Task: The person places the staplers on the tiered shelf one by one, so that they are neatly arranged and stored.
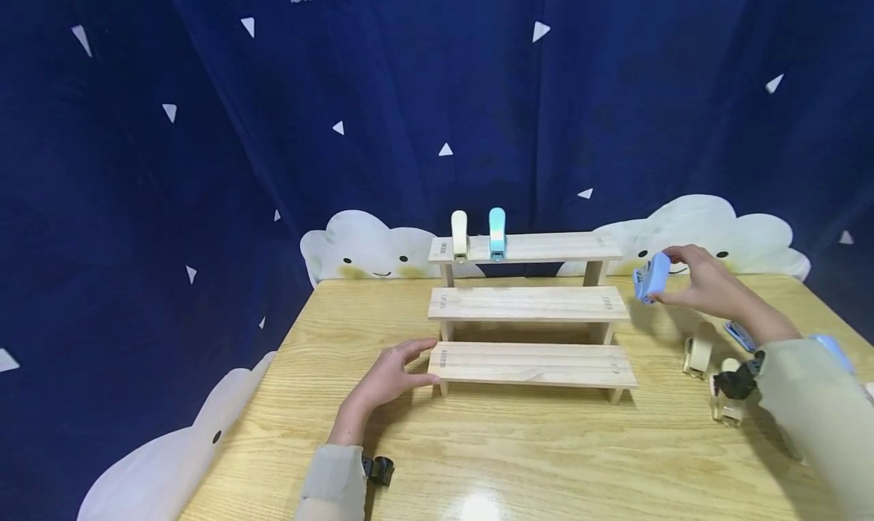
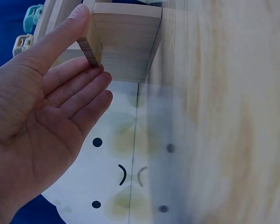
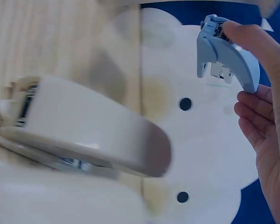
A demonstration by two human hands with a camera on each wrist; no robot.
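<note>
A three-tier wooden rack (image 1: 532, 360) stands on the table. At the left end of its lowest shelf, my left hand (image 1: 391, 371) holds the board, thumb at the front edge and fingertips at the back; the left wrist view shows the same hand (image 2: 51, 107) against the board end. To the right of the rack, my right hand (image 1: 706, 282) grips a blue stapler (image 1: 657, 276) above the table. Seen from the right wrist, thumb and fingers pinch that stapler (image 3: 235, 56) at its two ends. A cream stapler (image 1: 460, 233) and a turquoise stapler (image 1: 497, 233) stand on the top shelf.
Below the right forearm are cream staplers (image 1: 698, 352), a dark blue stapler (image 1: 740, 336) and a light blue stapler (image 1: 831, 352). A large cream stapler (image 3: 93, 126) fills much of the right wrist view. A navy curtain (image 1: 437, 89) with white clouds hangs behind the table (image 1: 519, 453).
</note>
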